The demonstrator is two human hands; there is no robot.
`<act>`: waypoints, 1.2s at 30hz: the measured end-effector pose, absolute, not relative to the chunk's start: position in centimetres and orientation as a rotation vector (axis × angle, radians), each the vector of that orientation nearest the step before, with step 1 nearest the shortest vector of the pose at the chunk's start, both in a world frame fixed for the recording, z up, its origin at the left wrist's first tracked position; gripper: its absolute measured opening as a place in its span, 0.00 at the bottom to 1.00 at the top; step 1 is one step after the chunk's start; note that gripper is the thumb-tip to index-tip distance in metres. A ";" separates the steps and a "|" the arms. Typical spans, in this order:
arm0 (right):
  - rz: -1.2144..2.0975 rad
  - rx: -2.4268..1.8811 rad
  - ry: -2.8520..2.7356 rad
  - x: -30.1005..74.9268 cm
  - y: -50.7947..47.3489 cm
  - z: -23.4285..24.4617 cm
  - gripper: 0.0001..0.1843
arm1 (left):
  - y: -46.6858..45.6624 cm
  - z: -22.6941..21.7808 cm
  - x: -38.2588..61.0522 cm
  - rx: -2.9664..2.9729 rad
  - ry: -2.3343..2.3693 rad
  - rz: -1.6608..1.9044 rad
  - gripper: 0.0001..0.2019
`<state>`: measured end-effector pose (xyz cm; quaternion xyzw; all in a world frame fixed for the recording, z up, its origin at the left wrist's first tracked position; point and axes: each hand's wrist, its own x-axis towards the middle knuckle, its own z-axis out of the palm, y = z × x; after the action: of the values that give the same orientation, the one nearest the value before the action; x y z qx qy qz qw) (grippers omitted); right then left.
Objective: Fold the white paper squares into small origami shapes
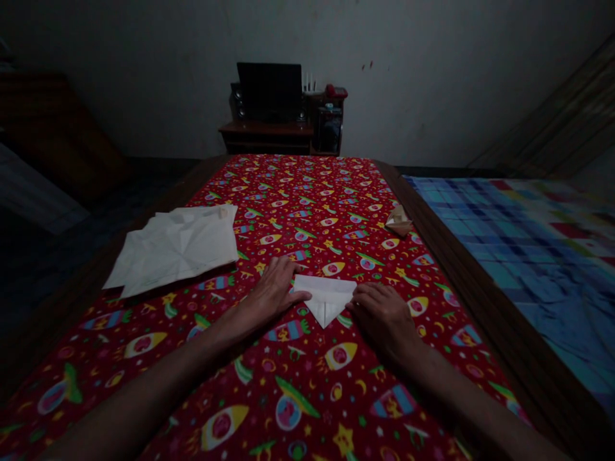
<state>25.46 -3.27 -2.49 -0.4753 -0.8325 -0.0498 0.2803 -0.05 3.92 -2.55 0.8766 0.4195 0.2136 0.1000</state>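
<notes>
"Where's the paper (325, 296)?"

"On the cloth (259, 390), between the left hand (275, 288) and right hand (384, 315), neither nearer, long edge crosswise. The left touches one corner, fingers and thumb apart; the right bunches at the other, pinch unclear."

"Count?"

"One paper, one brown fold (398, 221), one pile (180, 246), sheets uncountable."

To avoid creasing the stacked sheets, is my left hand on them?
No, your left hand touches the folded paper, apart from the stack.

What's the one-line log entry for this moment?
left hand: at left end of folded paper | right hand: at its right end | paper sheets: on red cloth, left of both hands
</notes>
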 end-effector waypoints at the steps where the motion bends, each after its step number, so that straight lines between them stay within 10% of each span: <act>1: -0.086 -1.317 -2.209 25.5 -3.0 -2.5 0.06 | 4.1 -2.4 -0.1 2.595 1.215 0.607 0.18; 10: 0.014 -1.465 -2.186 26.6 -1.4 -3.1 0.28 | 5.0 -1.3 1.1 2.587 1.226 0.458 0.16; 25: 0.418 -1.305 -1.980 26.2 -1.2 -1.5 0.06 | 3.2 -0.3 1.1 2.020 1.190 0.919 0.02; 30: -0.069 -1.044 -2.048 26.3 -0.8 0.0 0.04 | 2.5 1.2 0.7 2.437 0.864 1.289 0.03; 36: -0.179 -1.008 -2.480 26.8 -1.6 -1.0 0.08 | 1.5 -0.8 -0.3 2.832 0.764 0.838 0.07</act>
<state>26.78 -1.62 -1.02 -0.3658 -0.9002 -0.0651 0.2271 -0.25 1.47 -0.83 0.9274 0.2502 0.2745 0.0455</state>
